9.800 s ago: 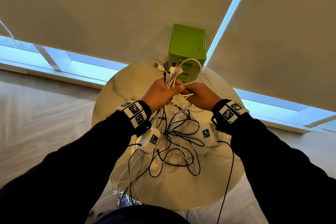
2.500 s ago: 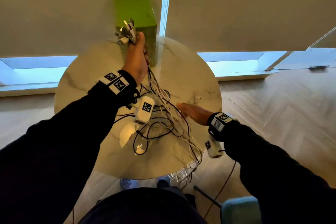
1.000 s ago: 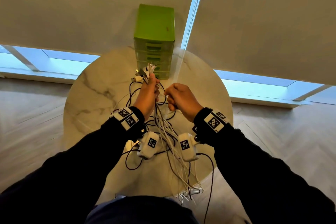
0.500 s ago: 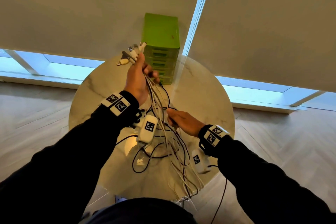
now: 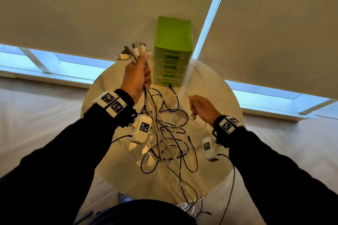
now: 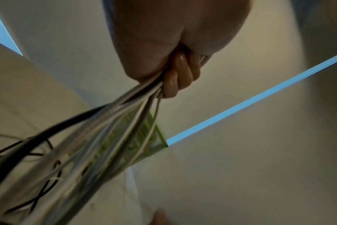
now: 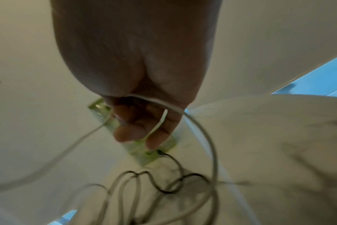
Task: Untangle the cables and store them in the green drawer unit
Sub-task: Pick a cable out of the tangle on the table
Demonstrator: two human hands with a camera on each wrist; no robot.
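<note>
My left hand [image 5: 137,76] is raised in front of the green drawer unit [image 5: 172,51] and grips a bundle of white and black cables [image 5: 161,129], whose plugs [image 5: 134,52] stick out above the fist. The left wrist view shows the curled fingers [image 6: 175,76] wrapped round the strands [image 6: 113,121]. The cables hang down over the round table [image 5: 215,93] and off its near edge. To the right and lower, my right hand [image 5: 201,107] holds a single thin white cable [image 7: 160,120] running between its curled fingers [image 7: 133,132]. The drawers look closed.
Loose black cable loops [image 5: 172,107] lie on the marble tabletop between the hands and the drawer unit. Pale window blinds [image 5: 91,5] hang close behind the table. Wooden floor [image 5: 36,107] surrounds it on both sides.
Over the last second the left hand rose with the bundle from the table's middle to beside the drawer unit. The right hand drew back to the right, away from the bundle, with one white cable.
</note>
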